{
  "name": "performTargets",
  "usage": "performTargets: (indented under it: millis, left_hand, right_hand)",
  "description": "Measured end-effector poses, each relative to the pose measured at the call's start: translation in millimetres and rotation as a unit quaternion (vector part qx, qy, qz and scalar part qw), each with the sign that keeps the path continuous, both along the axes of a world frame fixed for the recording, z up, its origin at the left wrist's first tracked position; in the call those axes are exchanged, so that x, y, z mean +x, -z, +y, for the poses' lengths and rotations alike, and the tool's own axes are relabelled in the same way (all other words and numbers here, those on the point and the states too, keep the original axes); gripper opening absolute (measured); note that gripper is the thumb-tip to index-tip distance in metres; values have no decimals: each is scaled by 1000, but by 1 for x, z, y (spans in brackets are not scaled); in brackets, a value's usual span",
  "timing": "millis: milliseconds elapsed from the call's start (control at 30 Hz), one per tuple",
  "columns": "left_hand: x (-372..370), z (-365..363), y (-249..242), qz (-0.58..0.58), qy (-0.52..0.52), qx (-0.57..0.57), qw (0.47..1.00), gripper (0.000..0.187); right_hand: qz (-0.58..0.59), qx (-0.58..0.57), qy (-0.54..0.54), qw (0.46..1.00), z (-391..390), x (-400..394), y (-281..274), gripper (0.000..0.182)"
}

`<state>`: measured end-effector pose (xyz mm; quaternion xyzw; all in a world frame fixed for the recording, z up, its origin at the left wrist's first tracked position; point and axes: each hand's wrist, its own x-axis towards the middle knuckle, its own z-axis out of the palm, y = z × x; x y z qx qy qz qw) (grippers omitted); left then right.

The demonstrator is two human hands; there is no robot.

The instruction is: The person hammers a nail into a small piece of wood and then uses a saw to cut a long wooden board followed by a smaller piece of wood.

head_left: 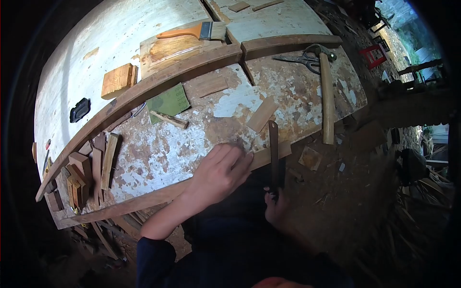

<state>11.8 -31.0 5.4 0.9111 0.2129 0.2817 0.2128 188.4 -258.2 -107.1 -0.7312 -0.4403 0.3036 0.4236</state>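
Note:
At the front edge of the worn workbench (158, 153), my left hand (222, 170) is closed, its fingers curled over a flat wood strip (281, 153) that reaches out to the right. What lies under the fingers is hidden. My right hand (276, 206), below the bench edge, is closed around the lower end of a long dark metal tool (274, 149). The tool points away from me and crosses over the strip, with a hole at its upper end. A small thin wood piece (261, 114) lies just beyond it.
A hammer (327, 96) and scissors (302, 60) lie at the right. Green sandpaper (170, 102) is left of centre. Behind a raised wooden rail (192, 67) are a brush (187, 32) and a wood block (117, 81). Several wood offcuts (81, 168) stand at the left.

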Motion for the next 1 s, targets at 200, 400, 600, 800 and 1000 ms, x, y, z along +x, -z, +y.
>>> performTargets:
  millis: [200, 400, 600, 800, 1000]
  left_hand:
    - [-3, 0, 5, -24, -1, -15, 1000, 45]
    - [0, 3, 9, -53, -14, -16, 998, 43]
    - [0, 5, 3, -42, -15, -36, 998, 40]
    - [0, 8, 2, -38, -3, -36, 999, 34]
    - [-4, 9, 0, -27, -2, -32, 999, 30]
  right_hand:
    - [-39, 9, -2, 999, 3, -2, 19, 25]
    - [-85, 34, -35, 995, 19, 0, 20, 28]
    - [-78, 15, -32, 996, 18, -3, 21, 32]
    - [-106, 0, -29, 994, -3, 1, 58, 34]
    - [-157, 50, -41, 985, 15, 4, 44, 24]
